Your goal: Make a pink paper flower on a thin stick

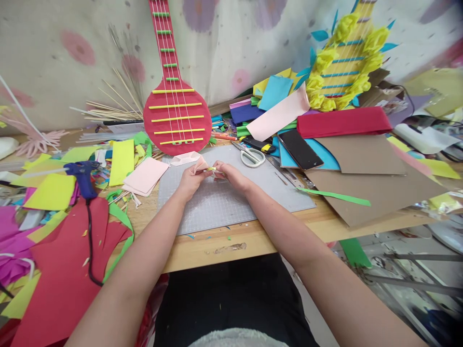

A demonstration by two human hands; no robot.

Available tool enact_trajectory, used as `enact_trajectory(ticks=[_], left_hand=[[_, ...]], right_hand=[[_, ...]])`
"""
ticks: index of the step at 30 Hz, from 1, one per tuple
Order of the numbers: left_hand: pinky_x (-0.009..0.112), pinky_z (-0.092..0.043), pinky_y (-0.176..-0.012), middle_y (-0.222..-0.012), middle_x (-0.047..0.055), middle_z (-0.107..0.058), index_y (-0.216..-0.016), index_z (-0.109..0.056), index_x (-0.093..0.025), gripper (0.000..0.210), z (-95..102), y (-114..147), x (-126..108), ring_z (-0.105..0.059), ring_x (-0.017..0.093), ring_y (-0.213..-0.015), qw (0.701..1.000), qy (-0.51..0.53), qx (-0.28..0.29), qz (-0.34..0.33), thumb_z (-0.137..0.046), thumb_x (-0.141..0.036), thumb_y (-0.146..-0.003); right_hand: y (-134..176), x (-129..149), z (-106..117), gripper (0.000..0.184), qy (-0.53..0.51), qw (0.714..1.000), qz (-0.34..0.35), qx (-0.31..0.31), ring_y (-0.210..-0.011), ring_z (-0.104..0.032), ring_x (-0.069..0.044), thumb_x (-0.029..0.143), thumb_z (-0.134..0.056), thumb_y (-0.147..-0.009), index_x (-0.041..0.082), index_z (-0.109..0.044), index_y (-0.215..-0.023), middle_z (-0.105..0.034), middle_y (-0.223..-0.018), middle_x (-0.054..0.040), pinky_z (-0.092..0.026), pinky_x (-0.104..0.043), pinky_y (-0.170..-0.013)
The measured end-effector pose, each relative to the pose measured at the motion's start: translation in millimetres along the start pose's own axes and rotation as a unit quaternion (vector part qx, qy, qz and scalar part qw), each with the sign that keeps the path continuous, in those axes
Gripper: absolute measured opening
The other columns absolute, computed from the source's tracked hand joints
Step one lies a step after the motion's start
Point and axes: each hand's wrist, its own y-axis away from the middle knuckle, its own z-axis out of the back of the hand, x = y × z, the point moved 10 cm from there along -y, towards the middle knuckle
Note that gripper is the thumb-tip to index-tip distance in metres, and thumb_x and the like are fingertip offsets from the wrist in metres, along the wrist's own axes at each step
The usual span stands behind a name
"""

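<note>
Above the grey cutting mat [224, 207], my left hand [191, 183] pinches a gathered pale pink paper piece [200, 165] that looks like petals. A small yellow-green bit [211, 169] shows between the two hands. My right hand [233, 176] is closed at the other end of this piece, its fingertips close to the left ones; a little pink shows under them. Just behind my left hand lies a loose strip of pale pink paper [185, 158]. To the left rests a small stack of pale pink paper sheets [146, 174].
A red paper lute [177, 115] stands behind the mat. White-handled scissors [253, 157], a utility knife [258, 144] and a phone [301, 149] lie to the right, near brown cardboard [376, 183]. A blue glue gun [85, 178] with a black cord rests left on red paper [68, 265].
</note>
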Motion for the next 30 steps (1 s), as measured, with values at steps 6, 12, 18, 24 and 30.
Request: enact_trajectory(ticks=[6,12,18,24,30], left_hand=[[0.020,-0.031,-0.048,-0.053,-0.004,-0.050,-0.058,-0.057,-0.015,0.025,-4.1,1,1,-0.045,0.008,-0.054,1.000,0.010,0.004,-0.001,-0.078,-0.026,-0.050],[0.020,-0.029,-0.047,-0.052,-0.005,-0.047,-0.058,-0.056,-0.015,0.024,-6.0,1,2,-0.042,0.007,-0.052,1.000,0.009,0.012,0.006,-0.078,-0.025,-0.051],[0.020,-0.018,-0.042,-0.051,-0.006,-0.043,-0.063,-0.057,-0.014,0.027,20.3,-6,6,-0.029,0.003,-0.044,0.998,0.013,-0.050,0.025,-0.078,-0.025,-0.050],[0.018,-0.016,-0.039,-0.057,-0.005,-0.042,-0.085,-0.067,-0.014,0.037,19.5,-6,-2,-0.028,0.003,-0.046,0.999,0.030,0.017,0.020,-0.077,-0.029,-0.052],[0.018,-0.019,-0.041,-0.052,-0.004,-0.042,-0.079,-0.071,-0.016,0.025,19.3,-3,-11,-0.027,0.003,-0.046,1.000,-0.019,0.006,-0.009,-0.074,-0.028,-0.058]], right_hand=[[-1,8,0,0.019,-0.029,0.999,0.012,-0.035,-0.060,-0.035,-0.011,0.034,-0.045,-0.067,0.020,-0.040,-0.055,-0.032,-0.056,0.0036,-0.041,-0.029,-0.067],[0,1,7,0.028,-0.010,0.997,-0.006,-0.074,-0.057,-0.036,-0.010,0.039,-0.051,-0.069,0.020,-0.040,-0.052,-0.034,-0.055,0.0041,-0.038,-0.026,-0.063],[1,0,-1,0.030,-0.087,0.996,-0.006,-0.003,-0.076,-0.049,-0.013,0.047,-0.053,-0.072,0.018,-0.059,-0.074,-0.056,-0.079,-0.0019,-0.041,-0.026,-0.066],[0,-1,15,0.034,-0.014,0.999,0.009,-0.047,-0.063,-0.043,-0.009,0.050,-0.052,-0.076,0.017,-0.053,-0.065,-0.050,-0.068,0.0016,-0.034,-0.024,-0.062],[3,0,7,0.036,0.001,1.000,0.005,0.013,-0.058,-0.037,-0.008,0.048,-0.053,-0.076,0.017,-0.046,-0.059,-0.042,-0.060,0.0037,-0.028,-0.025,-0.060]])
